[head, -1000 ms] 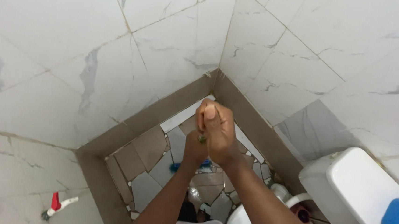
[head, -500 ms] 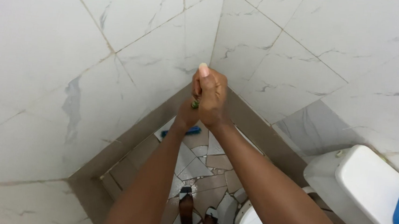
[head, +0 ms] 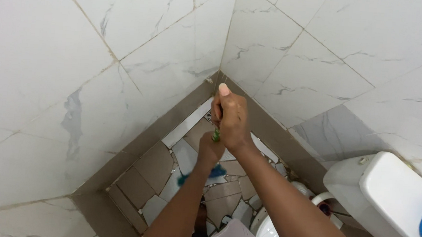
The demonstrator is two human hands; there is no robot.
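Your right hand [head: 230,121] now sits higher on the green handle [head: 216,135], with your left hand [head: 210,150] gripping below it. The blue brush head [head: 216,172] now lies near your left forearm over the floor tiles [head: 153,169], no longer out by the skirting.

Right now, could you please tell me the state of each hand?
Right hand: closed around the upper end of a green handle.
Left hand: closed on the same handle, lower down.
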